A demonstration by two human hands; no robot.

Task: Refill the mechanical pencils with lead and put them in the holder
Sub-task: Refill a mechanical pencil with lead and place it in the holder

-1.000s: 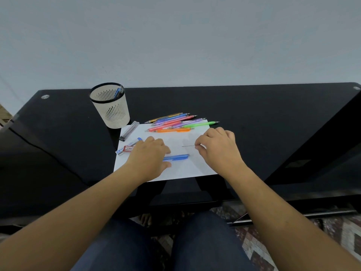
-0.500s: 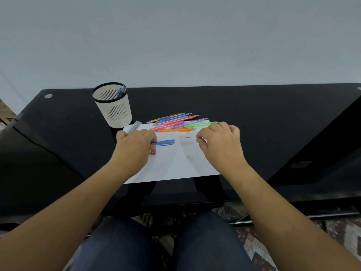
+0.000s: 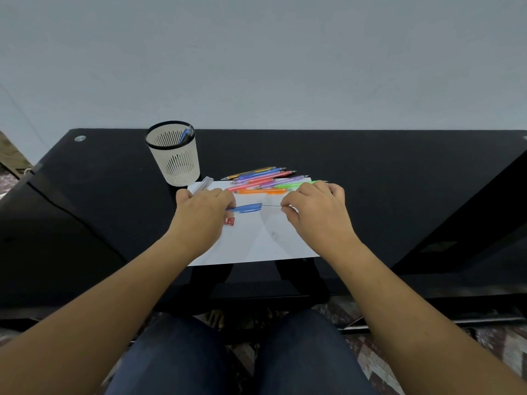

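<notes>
Lead (image 3: 272, 206) had closed gap to pencil (image 3: 246, 208), left hand (image 3: 199, 215) gripped pencil, right hand (image 3: 316, 212) pinched lead, bare paper (image 3: 256, 246) lay near.

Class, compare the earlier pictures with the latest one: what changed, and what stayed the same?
The left hand picked up the blue mechanical pencil from the paper; the right hand brought its pinched lead leftward to the pencil's end. The coloured pencil pile and the holder stayed put.
</notes>
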